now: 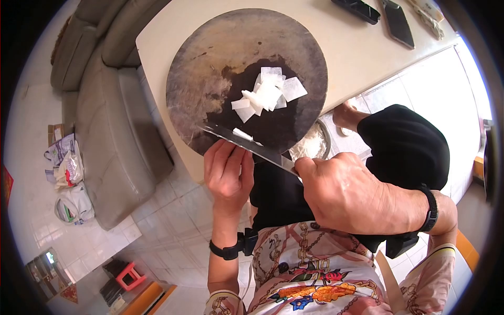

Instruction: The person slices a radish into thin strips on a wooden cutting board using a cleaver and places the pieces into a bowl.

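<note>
My right hand [341, 194] is wrapped around the handle of a kitchen knife [265, 152], whose blade slants across the near edge of a round, dark-stained chopping board [199, 73]. Fingers curled, my left hand [228, 173] sits close against the near side of the blade. The blade hides whatever those fingertips press on. Just beyond the blade lies a small white strip [242, 134]. A loose pile of thin, square white slices [269, 93], possibly radish, rests on the wet middle of the board.
Below the board's right edge, a bowl [328, 139] holds white shreds [311, 146]. The board stands on a cream table [346, 63]. Dark objects, one a flat slab [398, 23], lie at the table's far right. A grey sofa [113, 131] and bags [71, 173] are leftward.
</note>
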A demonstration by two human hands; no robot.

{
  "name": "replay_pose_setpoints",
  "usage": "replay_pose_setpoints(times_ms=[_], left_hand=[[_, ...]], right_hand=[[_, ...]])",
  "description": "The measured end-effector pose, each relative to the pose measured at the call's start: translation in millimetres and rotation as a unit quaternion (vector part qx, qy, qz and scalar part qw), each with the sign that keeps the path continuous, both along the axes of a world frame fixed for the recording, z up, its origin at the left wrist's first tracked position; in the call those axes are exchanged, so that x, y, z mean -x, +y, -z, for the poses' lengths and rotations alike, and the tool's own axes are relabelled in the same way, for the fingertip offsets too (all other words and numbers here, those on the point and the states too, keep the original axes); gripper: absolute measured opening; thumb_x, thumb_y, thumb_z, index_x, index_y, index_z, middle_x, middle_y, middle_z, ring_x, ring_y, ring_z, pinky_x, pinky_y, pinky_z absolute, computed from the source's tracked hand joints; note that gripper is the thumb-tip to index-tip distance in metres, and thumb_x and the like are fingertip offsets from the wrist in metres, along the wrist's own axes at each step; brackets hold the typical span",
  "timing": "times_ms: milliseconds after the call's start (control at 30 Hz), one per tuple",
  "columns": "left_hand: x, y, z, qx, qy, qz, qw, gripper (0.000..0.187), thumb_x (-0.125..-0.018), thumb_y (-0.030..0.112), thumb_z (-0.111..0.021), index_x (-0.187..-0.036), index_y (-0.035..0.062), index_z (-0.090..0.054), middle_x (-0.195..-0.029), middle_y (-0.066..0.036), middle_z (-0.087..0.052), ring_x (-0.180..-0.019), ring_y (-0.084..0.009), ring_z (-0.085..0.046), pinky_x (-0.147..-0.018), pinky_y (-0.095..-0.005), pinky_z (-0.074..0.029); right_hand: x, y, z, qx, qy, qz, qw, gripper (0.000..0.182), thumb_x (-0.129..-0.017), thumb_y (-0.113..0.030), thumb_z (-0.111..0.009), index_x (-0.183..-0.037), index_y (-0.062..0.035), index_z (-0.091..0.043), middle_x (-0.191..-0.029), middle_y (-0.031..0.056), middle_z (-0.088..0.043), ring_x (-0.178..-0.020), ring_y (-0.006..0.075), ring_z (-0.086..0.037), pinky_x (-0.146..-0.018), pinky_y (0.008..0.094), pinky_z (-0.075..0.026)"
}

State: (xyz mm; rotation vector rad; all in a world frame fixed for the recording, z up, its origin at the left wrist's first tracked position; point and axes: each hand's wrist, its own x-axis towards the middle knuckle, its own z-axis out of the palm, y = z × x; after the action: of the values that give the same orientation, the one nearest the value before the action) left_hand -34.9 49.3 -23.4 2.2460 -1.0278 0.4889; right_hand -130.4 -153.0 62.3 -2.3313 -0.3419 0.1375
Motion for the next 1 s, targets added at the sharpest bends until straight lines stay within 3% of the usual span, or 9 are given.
replay_pose_setpoints(times_ms=[333,667,867,933,1000], left_hand=[[0.6,3.4,5.2,-0.02,-0.007,0.002,1.0,0.019,-0.064,-0.007,-0.069,-0.083,-0.0049,-0.066,-0.088,-0.015,-0.063,-0.083,-0.0348,-0.06,-0.072,-0.0398,-0.05],[-4.9,0.8,-0.3,-0.007,-0.042,0.039,0.998,0.024,-0.066,-0.005,-0.066,-0.089,-0.0049,-0.066,-0.088,-0.015,-0.062,-0.077,-0.0356,-0.057,-0.067,-0.0409,-0.049],[-1.4,2.2,-0.1,-0.023,-0.034,0.038,0.998,0.027,-0.07,0.005,-0.07,-0.096,-0.0032,-0.066,-0.093,-0.015,-0.062,-0.08,-0.0348,-0.057,-0.069,-0.0414,-0.048],[5.8,-2.6,-7.1,0.069,0.097,0.017,0.993,0.027,-0.073,0.009,-0.071,-0.097,-0.0022,-0.066,-0.095,-0.014,-0.063,-0.085,-0.0346,-0.058,-0.074,-0.0411,-0.049],[3.1,-4.7,-4.5,0.062,0.061,0.016,0.996,0.026,-0.073,0.008,-0.071,-0.096,-0.0019,-0.066,-0.096,-0.013,-0.063,-0.089,-0.0346,-0.058,-0.077,-0.041,-0.049]], right_hand=[[3.7,10.0,-0.7,0.04,0.007,-0.009,0.999,0.02,-0.064,0.002,-0.06,-0.078,0.0075,-0.047,-0.06,0.0168,-0.055,-0.048,0.0321,-0.06,-0.041,0.0387,-0.046],[-14.9,28.8,-3.1,0.082,-0.044,-0.01,0.996,0.022,-0.064,0.0,-0.058,-0.079,0.0139,-0.05,-0.058,0.0169,-0.056,-0.048,0.0298,-0.061,-0.042,0.0355,-0.047],[-39.4,41.9,0.5,0.088,-0.084,0.003,0.993,0.018,-0.062,0.002,-0.059,-0.076,0.012,-0.053,-0.056,0.0167,-0.056,-0.048,0.0294,-0.062,-0.044,0.0346,-0.049],[-51.5,46.2,4.3,0.057,-0.115,0.013,0.992,0.016,-0.063,-0.001,-0.062,-0.073,0.0092,-0.055,-0.056,0.0173,-0.057,-0.052,0.0308,-0.064,-0.048,0.0365,-0.051],[-60.8,50.2,13.1,0.032,-0.114,0.038,0.992,0.015,-0.062,-0.002,-0.062,-0.072,0.008,-0.056,-0.057,0.018,-0.058,-0.055,0.0325,-0.064,-0.051,0.0381,-0.052]])
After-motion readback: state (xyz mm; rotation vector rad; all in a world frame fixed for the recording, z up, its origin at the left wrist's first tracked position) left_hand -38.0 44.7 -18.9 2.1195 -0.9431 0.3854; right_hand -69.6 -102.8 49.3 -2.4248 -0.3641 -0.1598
